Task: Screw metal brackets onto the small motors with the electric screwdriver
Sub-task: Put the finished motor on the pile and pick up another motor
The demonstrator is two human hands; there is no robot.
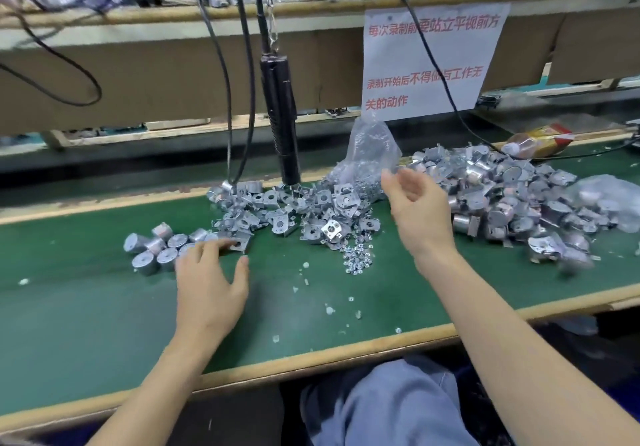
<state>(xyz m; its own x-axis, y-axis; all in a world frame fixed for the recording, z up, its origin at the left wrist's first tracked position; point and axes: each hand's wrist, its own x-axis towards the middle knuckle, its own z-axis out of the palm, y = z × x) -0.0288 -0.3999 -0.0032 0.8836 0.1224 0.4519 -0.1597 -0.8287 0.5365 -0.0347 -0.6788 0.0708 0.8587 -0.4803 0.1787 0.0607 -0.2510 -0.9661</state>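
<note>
A cluster of small round silver motors (157, 248) lies on the green mat (86, 324) at the left. My left hand (211, 282) lies spread beside them, its fingertips touching a metal bracket (239, 243). A heap of loose brackets (294, 213) fills the middle. The black electric screwdriver (280, 116) hangs on its cord above that heap. My right hand (419, 213) hovers with loosely bent fingers, holding nothing, between the bracket heap and a big pile of motors with brackets (512, 196). A little pile of screws (356, 258) sits in front of the brackets.
A clear plastic bag of parts (367, 158) stands behind my right hand. A white paper notice with red writing (429, 61) hangs from the shelf. Black cables (228, 99) dangle at the left of the screwdriver. A yellow bottle (536, 140) lies at the back right.
</note>
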